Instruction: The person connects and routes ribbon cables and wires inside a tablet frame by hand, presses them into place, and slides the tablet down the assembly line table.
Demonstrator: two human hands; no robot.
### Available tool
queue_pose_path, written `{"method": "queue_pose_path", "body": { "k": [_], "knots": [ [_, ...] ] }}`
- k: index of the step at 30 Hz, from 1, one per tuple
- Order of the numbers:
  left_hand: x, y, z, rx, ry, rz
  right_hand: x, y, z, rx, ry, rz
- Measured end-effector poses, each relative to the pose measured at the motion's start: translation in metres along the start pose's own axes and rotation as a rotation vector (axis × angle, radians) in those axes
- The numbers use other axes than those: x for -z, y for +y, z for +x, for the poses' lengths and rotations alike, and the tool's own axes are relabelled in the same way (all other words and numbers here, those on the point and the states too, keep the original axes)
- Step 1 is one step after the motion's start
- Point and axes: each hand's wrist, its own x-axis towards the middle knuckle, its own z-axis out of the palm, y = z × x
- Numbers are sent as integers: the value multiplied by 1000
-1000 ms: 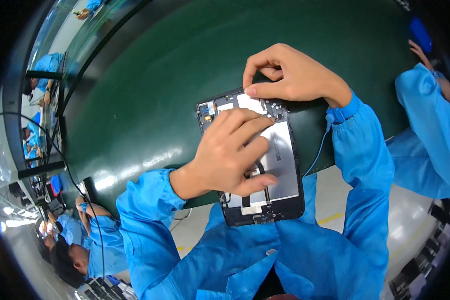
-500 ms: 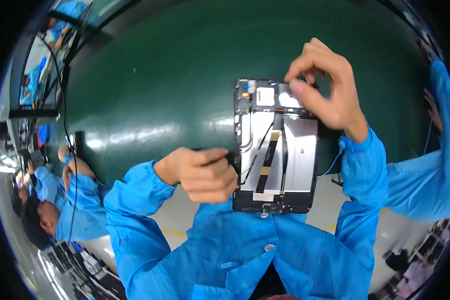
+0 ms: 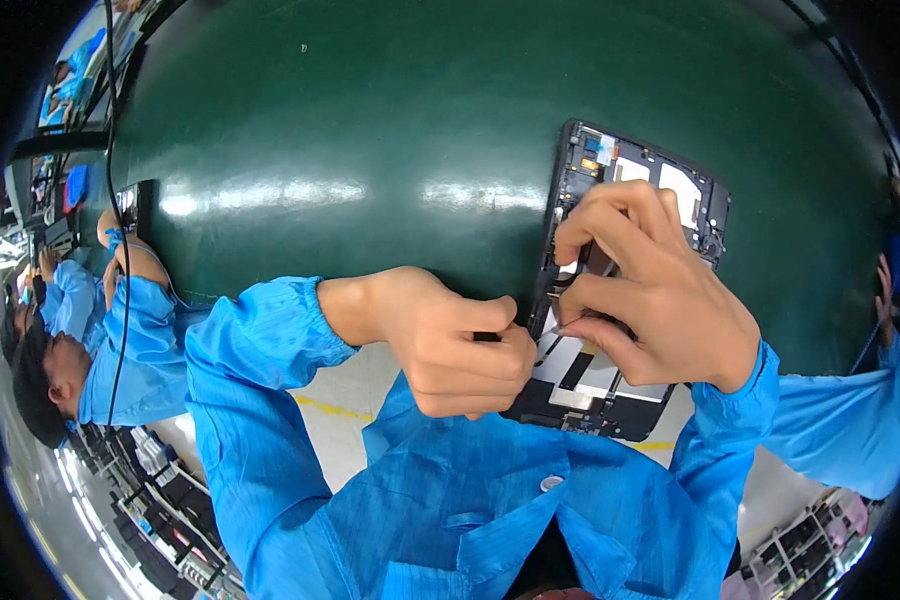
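Note:
An opened tablet (image 3: 600, 385) lies with its insides up, tilted, its lower end reaching past the near edge of the green table. Silver panels, a black flat cable (image 3: 576, 370) and small boards show within its black frame. Over the middle of it is my right hand (image 3: 660, 290), fingers bent and thumb tip drawn toward the fingers near the left side of the frame. Whatever is pinched there is too small to make out. My left hand (image 3: 460, 350) is curled closed against the tablet's lower left edge; its contents, if any, are hidden.
The green table (image 3: 370, 110) spreads ahead, with a tiny pale scrap (image 3: 304, 48) at the far left. A black cable (image 3: 120, 300) hangs down the left side. One co-worker (image 3: 120, 350) sits at the left; another's blue sleeve (image 3: 830, 420) is at the right.
My right hand has come down from the tablet's top right corner to its middle. The tablet sits further right and is turned clockwise. My left hand has shifted right with it.

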Motion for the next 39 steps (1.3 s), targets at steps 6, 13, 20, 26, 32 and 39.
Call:
{"method": "queue_pose_path", "body": {
  "k": [6,13,20,26,32,39],
  "knots": [
    [-2,-1,1,98,-2,-36,-10,0,2,13,35,-89],
    [-3,-4,-4,138,-1,-50,-10,8,4,85,286,-341],
    [1,-10,-6,105,-51,-44,1,26,-1,61,416,-420],
    [4,-7,2,16,-65,-63,-2,28,-2,13,436,-340],
    [4,-8,7,64,-77,-113,0,24,-5,9,458,-315],
    [16,-17,6,164,-168,-92,0,23,-3,-10,496,-267]
  ]
}}
